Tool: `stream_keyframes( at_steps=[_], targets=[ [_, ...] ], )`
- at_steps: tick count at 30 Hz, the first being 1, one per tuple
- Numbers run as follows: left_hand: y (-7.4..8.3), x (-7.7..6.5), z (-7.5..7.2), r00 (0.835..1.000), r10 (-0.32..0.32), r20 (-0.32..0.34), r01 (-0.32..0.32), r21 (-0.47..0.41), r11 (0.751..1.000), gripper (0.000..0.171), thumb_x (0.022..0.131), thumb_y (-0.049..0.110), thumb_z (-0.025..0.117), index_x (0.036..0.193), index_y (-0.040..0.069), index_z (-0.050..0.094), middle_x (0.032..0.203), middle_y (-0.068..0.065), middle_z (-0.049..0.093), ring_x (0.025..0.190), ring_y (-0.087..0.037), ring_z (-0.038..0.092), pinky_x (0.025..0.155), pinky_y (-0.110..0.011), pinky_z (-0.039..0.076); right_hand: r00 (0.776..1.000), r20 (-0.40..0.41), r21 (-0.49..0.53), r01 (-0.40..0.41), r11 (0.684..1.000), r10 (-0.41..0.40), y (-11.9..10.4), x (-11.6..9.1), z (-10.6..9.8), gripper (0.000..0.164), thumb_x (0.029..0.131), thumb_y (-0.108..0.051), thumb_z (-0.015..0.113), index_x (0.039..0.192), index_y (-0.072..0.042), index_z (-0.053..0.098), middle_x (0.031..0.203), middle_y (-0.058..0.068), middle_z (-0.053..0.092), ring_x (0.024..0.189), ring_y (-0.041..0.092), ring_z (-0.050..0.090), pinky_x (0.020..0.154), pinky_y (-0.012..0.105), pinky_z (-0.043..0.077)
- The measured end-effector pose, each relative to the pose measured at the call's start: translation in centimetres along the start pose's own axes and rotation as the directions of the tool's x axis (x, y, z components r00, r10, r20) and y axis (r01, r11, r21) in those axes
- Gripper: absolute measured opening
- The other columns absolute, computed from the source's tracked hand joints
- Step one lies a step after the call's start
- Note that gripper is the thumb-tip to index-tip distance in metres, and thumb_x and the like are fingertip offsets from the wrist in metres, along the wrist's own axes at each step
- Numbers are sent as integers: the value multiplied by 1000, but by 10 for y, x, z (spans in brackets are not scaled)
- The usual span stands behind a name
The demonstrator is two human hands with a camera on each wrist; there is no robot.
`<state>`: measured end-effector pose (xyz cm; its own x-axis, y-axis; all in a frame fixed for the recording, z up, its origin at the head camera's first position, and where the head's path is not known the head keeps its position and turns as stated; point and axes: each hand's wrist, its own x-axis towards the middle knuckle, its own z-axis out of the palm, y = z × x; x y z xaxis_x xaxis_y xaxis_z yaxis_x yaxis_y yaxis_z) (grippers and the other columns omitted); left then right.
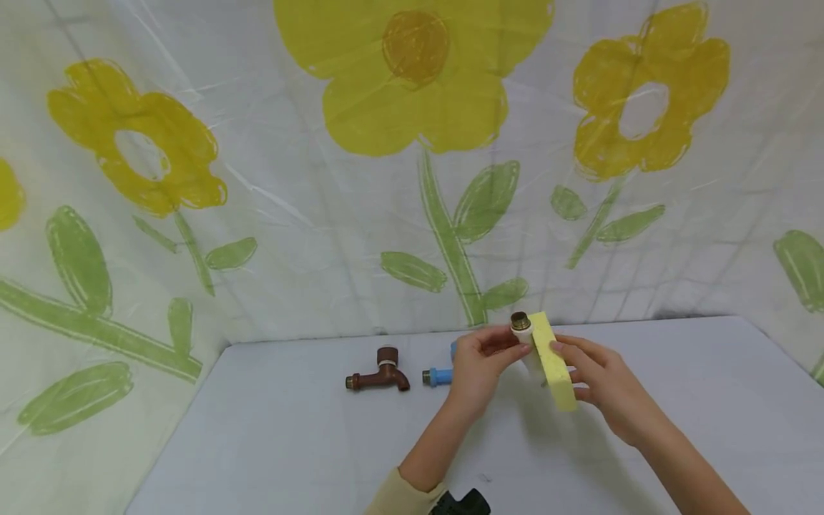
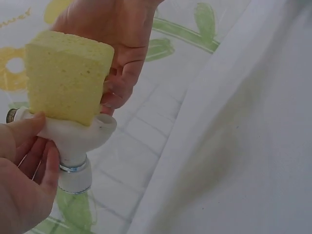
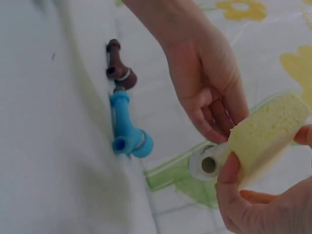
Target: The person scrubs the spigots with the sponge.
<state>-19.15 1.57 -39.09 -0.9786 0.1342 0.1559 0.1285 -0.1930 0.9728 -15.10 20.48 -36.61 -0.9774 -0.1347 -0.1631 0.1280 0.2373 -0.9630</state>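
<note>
My left hand [image 1: 479, 365] grips a white plastic tap [image 2: 73, 139] near its threaded inlet, thumb on one side and fingers curled beneath. The brass thread and white collar show above the fingers in the head view. In my right hand [image 1: 601, 386] is a yellow sponge block [image 1: 553, 365], pinched between thumb and fingers. The sponge [image 2: 68, 78] lies against the side of the tap's body and covers part of it in the left wrist view. From the right wrist view, the tap's round spout opening [image 3: 209, 165] shows beside the sponge. Both hands are raised over the table.
A brown tap [image 1: 376, 375] lies on the white-covered table [image 1: 270, 429] to the left. Beside it is a blue tap [image 1: 440, 377], partly hidden behind my left hand. A flower-printed sheet [image 1: 309, 214] hangs behind the table's far edge.
</note>
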Motion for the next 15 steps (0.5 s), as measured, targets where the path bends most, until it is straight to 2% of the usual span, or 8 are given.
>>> stream_keyframes(
  at_steps=[2,4,7,11,15],
  targets=[
    [0,0,1,999,26,-23,-25,48,999,20,88,-2,82,108,-6,79,102,-14,78,89,-4,68,76,-16,57,1000,8,42,-6,999,6,0,1,1,68,114,-39,45,161,7,31,153,23,49,105,15,64,86,29,60],
    [0,0,1,998,42,-41,-39,74,997,21,88,0,83,108,-4,80,101,-13,78,88,-3,65,74,-16,54,1000,19,75,-5,997,4,1,1,1,68,114,-39,44,160,10,31,145,22,54,104,13,66,86,29,61],
    [0,0,2,999,24,-36,-22,31,999,23,91,-1,80,114,-5,78,105,-13,76,89,-5,63,77,-20,60,1000,27,113,-5,994,2,2,2,2,66,114,-37,43,156,13,34,131,12,60,103,12,69,86,29,61],
    [-1,1,2,1000,-5,-16,4,-51,999,26,94,-4,74,120,-10,73,110,-14,73,90,-7,64,81,-33,66,1000,29,179,-3,984,-2,2,3,2,62,114,-35,42,151,14,38,116,2,64,98,11,71,84,29,62],
    [-3,1,2,1000,-9,-11,9,-31,999,27,94,-5,73,121,-10,72,111,-15,73,88,-6,62,78,-28,65,1000,14,213,22,977,-26,2,2,0,57,114,-34,43,148,12,40,113,-4,64,96,9,71,82,29,62]
  ],
)
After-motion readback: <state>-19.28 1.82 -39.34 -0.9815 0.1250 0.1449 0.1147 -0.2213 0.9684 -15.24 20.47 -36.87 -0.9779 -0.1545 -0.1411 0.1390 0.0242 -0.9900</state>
